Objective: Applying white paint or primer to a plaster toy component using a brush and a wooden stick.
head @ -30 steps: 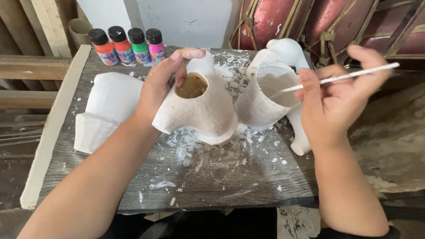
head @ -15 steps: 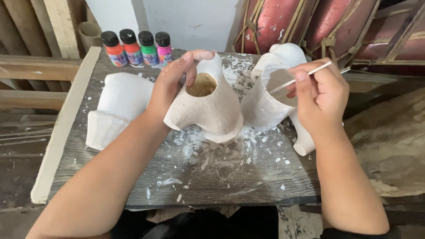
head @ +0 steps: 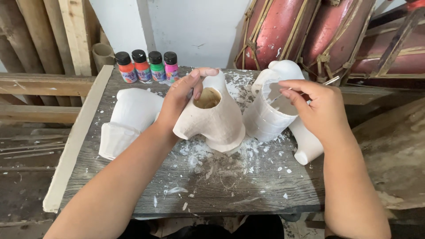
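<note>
My left hand [head: 183,99] grips the rim of a hollow, cream plaster form [head: 217,121] standing on the wooden table [head: 221,190]; the thumb reaches over its open top. My right hand [head: 316,108] pinches a thin white stick [head: 330,81], whose tip dips into the open top of a white plaster mould [head: 265,115] just right of the cream form. Another white plaster piece [head: 305,144] lies beneath my right wrist.
A white plaster form [head: 128,119] lies on the table's left side. Several small paint bottles [head: 148,66] stand at the back edge, in orange, red, green and pink. White plaster chips litter the tabletop. Red drums [head: 301,31] lean behind; wooden planks [head: 40,84] run along the left.
My right hand has come down and left, bringing the stick's tip into the white mould's opening. The left hand keeps its grip on the cream form.
</note>
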